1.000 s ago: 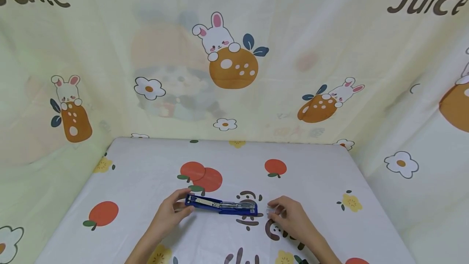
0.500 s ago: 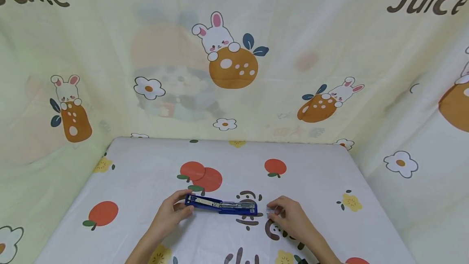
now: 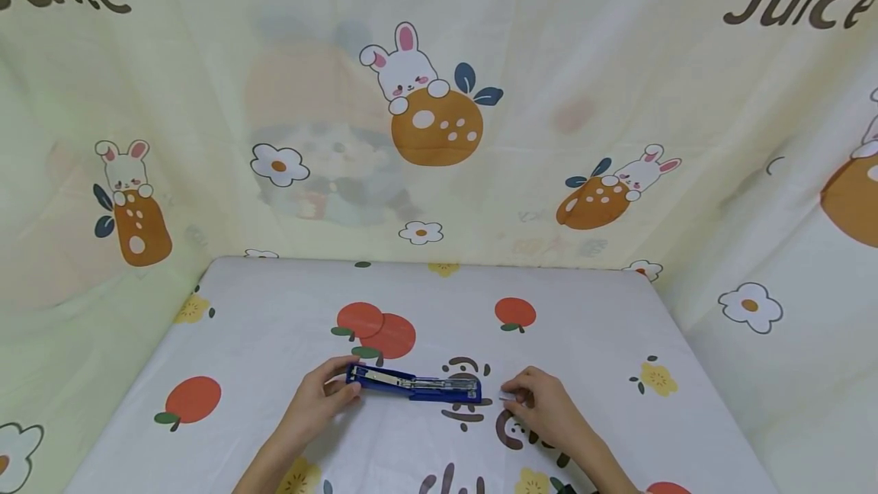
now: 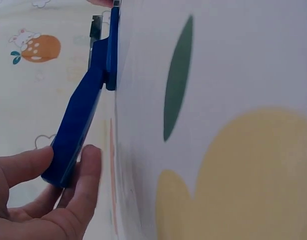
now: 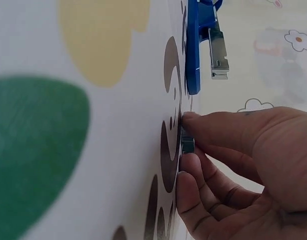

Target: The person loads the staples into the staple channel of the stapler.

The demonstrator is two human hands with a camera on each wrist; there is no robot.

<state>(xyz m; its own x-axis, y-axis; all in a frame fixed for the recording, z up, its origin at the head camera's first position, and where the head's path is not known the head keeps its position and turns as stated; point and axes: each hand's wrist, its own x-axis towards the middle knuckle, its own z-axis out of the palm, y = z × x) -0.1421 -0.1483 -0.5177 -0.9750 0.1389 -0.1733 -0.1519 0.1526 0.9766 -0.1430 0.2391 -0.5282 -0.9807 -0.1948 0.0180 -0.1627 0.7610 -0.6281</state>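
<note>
A blue stapler (image 3: 446, 393) lies swung open on the white cloth, its metal staple channel facing up. My left hand (image 3: 317, 402) grips the end of its raised top arm between thumb and fingers; in the left wrist view that arm (image 4: 76, 122) slants off the table while the base stays down. Just right of the stapler's base, my right hand (image 3: 545, 406) pinches a small silvery strip of staples (image 5: 188, 145) close to the cloth. A short gap separates the strip from the stapler. The fingers partly hide the strip.
The table cloth (image 3: 261, 341) carries printed fruit, flowers and lettering. Printed curtains (image 3: 480, 204) hang along the back and both sides of the table.
Both hands and the stapler stay almost still. The staple strip shifts very slightly between my right fingers.
</note>
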